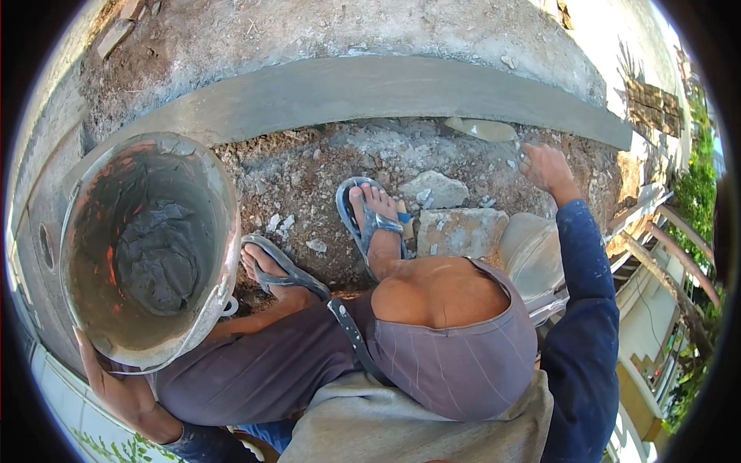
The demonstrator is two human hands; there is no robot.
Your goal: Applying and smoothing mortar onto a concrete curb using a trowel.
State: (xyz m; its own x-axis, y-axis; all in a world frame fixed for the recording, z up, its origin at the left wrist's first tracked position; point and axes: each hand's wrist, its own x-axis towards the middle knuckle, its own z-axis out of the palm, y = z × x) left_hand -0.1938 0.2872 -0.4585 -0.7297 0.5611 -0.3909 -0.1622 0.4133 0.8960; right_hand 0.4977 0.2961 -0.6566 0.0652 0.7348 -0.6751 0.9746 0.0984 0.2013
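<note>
A mortar-crusted bucket (224,224) is tilted at my left, its mouth facing up toward me. Wet grey mortar (166,258) lies inside it, with orange streaks on the wall. My left hand (123,390) grips the bucket's near side, just under the rim; some of its fingers are hidden behind it. Out at the right, my right hand (546,167) is closed, apparently round the handle of a trowel, which the fist hides. A pale leaf-shaped trowel blade (486,130) lies beside that fist, against the foot of a smooth grey mortar band (347,89).
Stone rubble and dirt (309,170) surround my sandalled feet. A rough block (461,231) and a broken stone chunk (434,190) lie ahead of my knee. Beside my right arm is a grey-crusted container (532,255). Wooden poles (671,285) stand at the far right.
</note>
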